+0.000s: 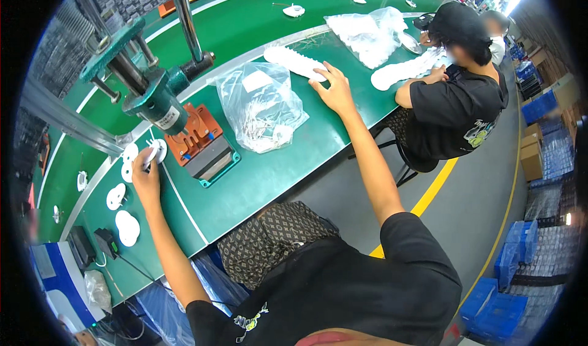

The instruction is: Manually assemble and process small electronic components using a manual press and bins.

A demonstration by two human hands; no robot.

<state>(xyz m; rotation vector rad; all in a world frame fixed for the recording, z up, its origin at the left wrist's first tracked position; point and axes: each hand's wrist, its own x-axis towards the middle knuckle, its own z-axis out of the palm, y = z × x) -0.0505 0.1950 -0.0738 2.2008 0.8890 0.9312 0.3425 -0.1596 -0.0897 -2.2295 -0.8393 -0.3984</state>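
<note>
At the left of the green bench, my left hand [146, 173] has its fingers closed on a small white round plastic piece [150, 155], beside another white disc [160, 150]. My right hand [335, 90] reaches out to a long row of stacked white discs [293, 62], thumb and fingers around its near right end. Between my hands stands a press [158, 110] with a green head above an orange fixture [195, 130] on a dark block. A clear plastic bag [260, 104] of thin white parts lies right of the fixture.
More white discs [127, 228] lie at the left, near a black device with a cable [106, 243]. Behind the bench runs a green conveyor [245, 15] carrying white parts [294, 10]. To the right, a seated co-worker [459, 89] handles another disc row [398, 71] near a bag [367, 33].
</note>
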